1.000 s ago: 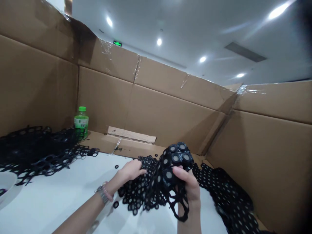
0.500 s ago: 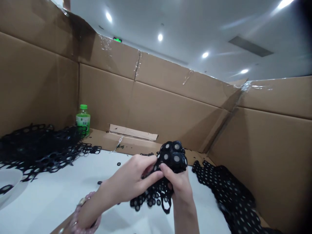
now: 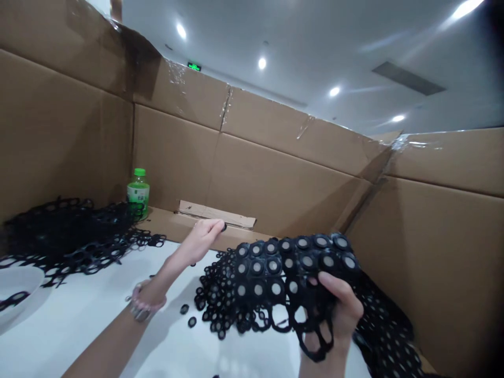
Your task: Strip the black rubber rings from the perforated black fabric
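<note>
My right hand (image 3: 342,303) grips the lower right part of a black rubber sheet (image 3: 282,266) lined with rows of round pieces with pale centres. Along the sheet's bottom edge, several rings are bare holes with nothing in them. My left hand (image 3: 202,240) is raised to the left, apart from the sheet, its fingers pinched on a small black round piece (image 3: 224,227). Partly behind the sheet, a heap of loose round pieces (image 3: 214,294) lies on the white table (image 3: 165,349). Two loose pieces (image 3: 184,309) lie to the heap's left.
At the left lies a tangled pile of black ring webbing (image 3: 71,236) beside a green bottle (image 3: 138,195). A white bowl (image 3: 33,283) holds black rings. More dotted black sheets (image 3: 388,320) lie at right. Cardboard walls (image 3: 283,178) enclose the table.
My left hand has come away from the sheet, moving left and up with a small round piece. The sheet, folded in both hands before, now hangs spread out from my right hand, farther right.
</note>
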The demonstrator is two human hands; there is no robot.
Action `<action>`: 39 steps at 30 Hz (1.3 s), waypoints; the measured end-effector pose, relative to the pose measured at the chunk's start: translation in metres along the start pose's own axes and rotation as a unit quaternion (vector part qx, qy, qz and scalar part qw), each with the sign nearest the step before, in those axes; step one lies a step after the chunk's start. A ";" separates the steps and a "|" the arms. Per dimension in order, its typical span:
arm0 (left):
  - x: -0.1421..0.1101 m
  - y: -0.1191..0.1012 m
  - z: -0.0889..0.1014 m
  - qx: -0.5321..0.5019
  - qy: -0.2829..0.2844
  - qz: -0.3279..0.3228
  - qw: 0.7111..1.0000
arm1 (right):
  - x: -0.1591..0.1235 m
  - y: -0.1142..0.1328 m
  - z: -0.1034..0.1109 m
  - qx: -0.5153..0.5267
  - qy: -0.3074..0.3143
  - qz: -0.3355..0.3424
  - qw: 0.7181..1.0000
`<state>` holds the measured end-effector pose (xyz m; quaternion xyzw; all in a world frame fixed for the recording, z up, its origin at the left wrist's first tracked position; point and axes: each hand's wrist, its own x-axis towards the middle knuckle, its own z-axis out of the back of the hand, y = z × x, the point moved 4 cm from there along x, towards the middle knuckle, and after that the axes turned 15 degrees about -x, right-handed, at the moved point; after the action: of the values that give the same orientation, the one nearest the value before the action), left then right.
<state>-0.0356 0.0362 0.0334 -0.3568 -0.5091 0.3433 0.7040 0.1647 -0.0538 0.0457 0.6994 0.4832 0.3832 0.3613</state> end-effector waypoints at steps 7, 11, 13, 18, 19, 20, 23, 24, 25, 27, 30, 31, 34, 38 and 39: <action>-0.012 0.077 -0.072 0.229 0.209 0.114 0.944 | 0.015 -0.005 -0.006 -0.021 0.062 -0.042 0.997; -0.012 0.088 -0.079 0.245 0.203 0.142 0.937 | 0.014 -0.008 -0.008 -0.034 0.077 -0.034 0.996; -0.008 0.069 -0.067 0.222 0.168 0.114 0.954 | 0.013 -0.008 -0.011 -0.039 0.086 -0.022 0.995; -0.018 -0.011 -0.047 -0.146 0.208 0.039 0.966 | 0.010 -0.015 -0.022 -0.011 0.082 -0.067 0.994; -0.023 -0.023 -0.045 -0.204 0.222 0.041 0.953 | 0.009 -0.017 -0.022 -0.011 0.066 -0.077 0.995; -0.027 -0.032 -0.043 -0.245 0.229 0.044 0.941 | 0.009 -0.019 -0.020 -0.015 0.050 -0.080 0.995; -0.033 -0.044 -0.034 -0.295 0.190 0.048 0.935 | 0.007 -0.020 -0.016 -0.043 0.014 -0.058 0.997; -0.034 -0.045 -0.031 -0.300 0.173 0.050 0.937 | 0.007 -0.019 -0.016 -0.059 0.020 -0.046 0.997; -0.034 -0.046 -0.026 -0.305 0.154 0.051 0.938 | 0.007 -0.018 -0.017 -0.081 0.039 -0.033 0.995; -0.034 -0.049 -0.016 -0.308 0.116 0.046 0.943 | 0.007 -0.016 -0.024 -0.142 0.106 -0.003 0.984; -0.037 -0.055 -0.001 -0.281 0.076 0.039 0.956 | 0.006 -0.012 -0.039 -0.241 0.210 0.043 0.947; -0.039 -0.057 0.002 -0.269 0.069 0.040 0.960 | 0.006 -0.012 -0.043 -0.264 0.237 0.047 0.934; -0.043 -0.060 0.008 -0.250 0.060 0.040 0.966 | 0.004 -0.016 -0.050 -0.296 0.294 0.037 0.908; -0.041 -0.054 0.013 -0.234 0.088 0.036 0.968 | 0.002 -0.022 -0.048 -0.291 0.284 0.008 0.913; -0.038 -0.052 0.013 -0.222 0.102 0.031 0.969 | 0.002 -0.023 -0.047 -0.282 0.275 0.003 0.919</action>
<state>-0.0513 -0.0210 0.0628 -0.5526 -0.4869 0.2049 0.6446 0.1141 -0.0396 0.0470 0.4372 0.4328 0.6819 0.3956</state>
